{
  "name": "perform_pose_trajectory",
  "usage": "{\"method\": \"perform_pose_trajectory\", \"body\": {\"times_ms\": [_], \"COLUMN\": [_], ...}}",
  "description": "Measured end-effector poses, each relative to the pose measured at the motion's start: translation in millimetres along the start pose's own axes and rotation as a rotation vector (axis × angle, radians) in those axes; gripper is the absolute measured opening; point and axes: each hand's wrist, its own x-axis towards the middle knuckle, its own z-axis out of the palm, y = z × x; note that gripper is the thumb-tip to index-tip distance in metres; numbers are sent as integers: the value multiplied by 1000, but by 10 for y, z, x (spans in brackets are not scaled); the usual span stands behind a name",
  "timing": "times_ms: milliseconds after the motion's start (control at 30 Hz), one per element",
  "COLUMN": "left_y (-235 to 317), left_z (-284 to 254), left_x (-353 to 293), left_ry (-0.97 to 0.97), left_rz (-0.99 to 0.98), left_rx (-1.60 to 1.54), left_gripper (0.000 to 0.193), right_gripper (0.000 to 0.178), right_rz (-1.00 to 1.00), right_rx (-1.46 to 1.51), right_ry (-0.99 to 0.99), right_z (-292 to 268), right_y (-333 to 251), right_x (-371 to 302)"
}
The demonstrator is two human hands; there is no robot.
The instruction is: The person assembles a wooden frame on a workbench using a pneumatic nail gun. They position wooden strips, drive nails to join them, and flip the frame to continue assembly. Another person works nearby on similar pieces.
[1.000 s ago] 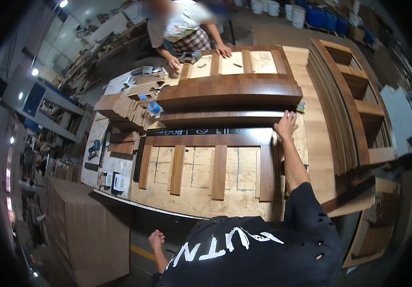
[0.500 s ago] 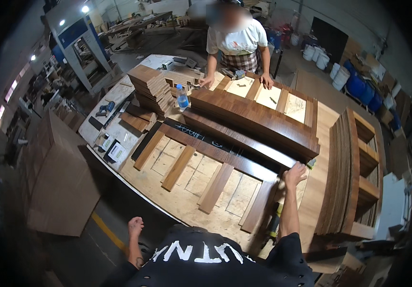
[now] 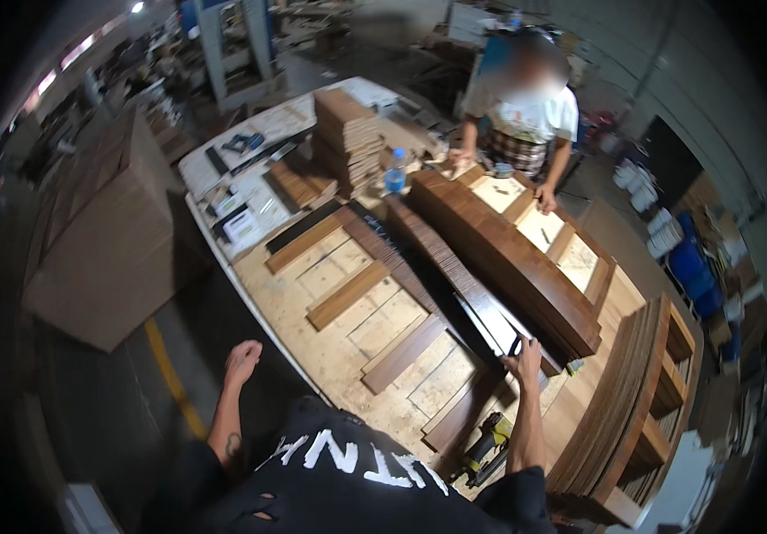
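Note:
My right hand (image 3: 523,359) has its fingers closed round the near right end of a long dark brown board (image 3: 455,258). That board lies along the front of a tall stack of brown boards (image 3: 508,254). Off the table's near left edge, my left hand (image 3: 242,359) hangs loosely closed with nothing showing in it. A slatted wooden frame is laid out before me: a dark rail (image 3: 388,254) with several lighter slats (image 3: 348,294) reaching toward me. Beside my right forearm lies a yellow-green nail gun (image 3: 490,440).
A co-worker (image 3: 526,120) stands across the table, hands on a slatted frame. A blue-capped water bottle (image 3: 395,173) stands by stacked wood blocks (image 3: 345,133). Stacked slatted frames (image 3: 619,392) fill the right side. A large brown box-like stack (image 3: 112,240) stands left on the floor.
My view has shifted, so the table sits differently. My right hand has moved from resting at the board's end to closing on it. The nail gun shows more fully.

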Motion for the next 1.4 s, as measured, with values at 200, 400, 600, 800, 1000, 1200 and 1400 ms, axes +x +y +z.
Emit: {"method": "perform_pose_trajectory", "body": {"times_ms": [200,400,600,800,1000,1200,1400], "left_y": [291,662,634,447,347,482,379], "left_z": [292,765,887,641,399,372,500], "left_x": [147,536,929,920,1120,1236,1229], "left_ry": [-109,-435,-142,-418,-651,-717,-731], "left_rz": [-16,-274,-623,-621,-516,-460,-444], "left_rx": [-198,-375,-729,-602,-306,-249,-420], "left_gripper": [32,67,100,90,72,74,79], "right_gripper": [75,80,77,69,73,80,85], "right_rz": [82,129,-44,-77,85,436,803], "right_rx": [279,390,408,294,25,-158,-119], "right_ry": [15,-77,-257,-256,-142,3,159], "right_z": [352,610,535,639,1133,1167,917], "right_y": [-1340,-2263,-2612,-2700,-2636,-2692,-2735], "right_x": [-1302,-2254,-2579,-2597,-2854,-3208,-3129]}}
